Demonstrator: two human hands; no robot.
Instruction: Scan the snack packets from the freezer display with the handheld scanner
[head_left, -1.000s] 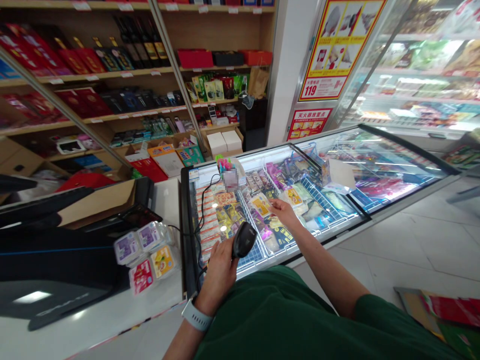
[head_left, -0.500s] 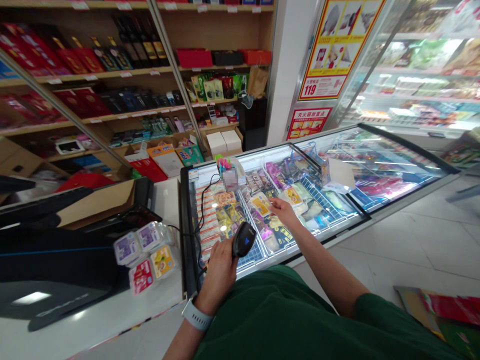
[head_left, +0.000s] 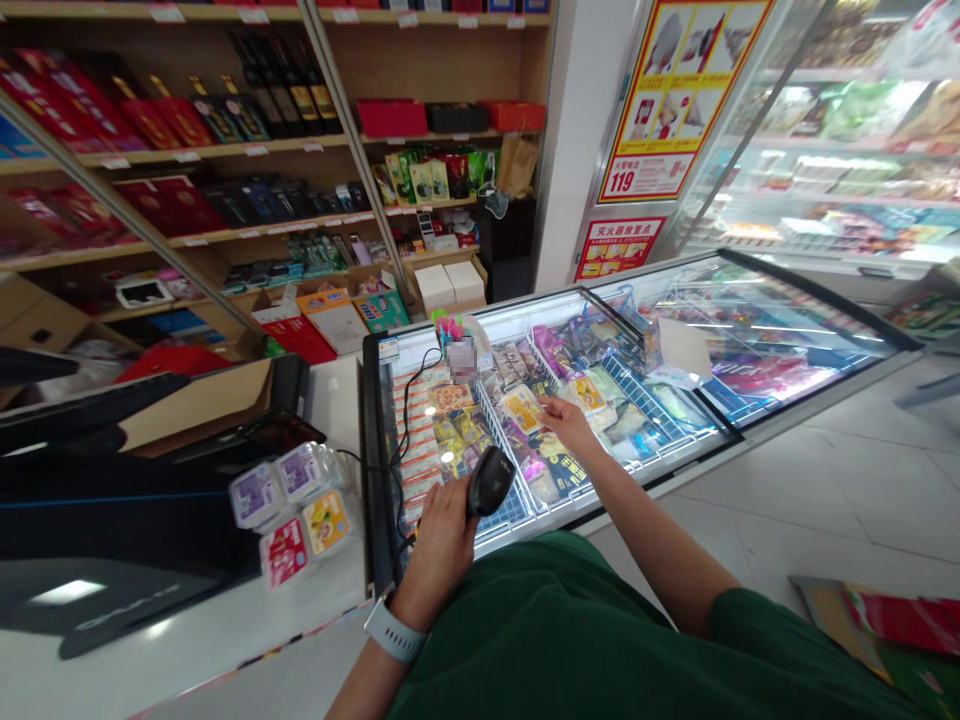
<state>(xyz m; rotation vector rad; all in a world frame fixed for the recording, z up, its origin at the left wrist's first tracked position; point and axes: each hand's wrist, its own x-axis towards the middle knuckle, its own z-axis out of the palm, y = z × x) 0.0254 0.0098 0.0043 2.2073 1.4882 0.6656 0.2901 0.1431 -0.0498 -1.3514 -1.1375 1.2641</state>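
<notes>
My left hand (head_left: 444,535), with a pale watch at the wrist, is wrapped round a black barcode scanner (head_left: 491,482). The scanner's cable (head_left: 406,410) trails over the freezer's glass top. My right hand (head_left: 564,418) is closed at the fingertips on the near corner of a clear plastic food box with a yellow label (head_left: 522,410). Just right of it lies another yellow-labelled box (head_left: 589,395). On the counter at left, several similar boxes sit together: two with purple labels (head_left: 257,494), a red-labelled one (head_left: 284,553) and a yellow-labelled one (head_left: 325,522).
Under me stretches a chest freezer (head_left: 660,478) with wire baskets of packaged food below its glass. A dark monitor (head_left: 112,540) stands on the white counter (head_left: 330,400) at left. An open carton (head_left: 681,350) rests on the glass. Behind are stocked shelves (head_left: 225,150).
A blue light on top of the scanner has gone dark. Both hands stay almost in place; the view shifts very slightly.
</notes>
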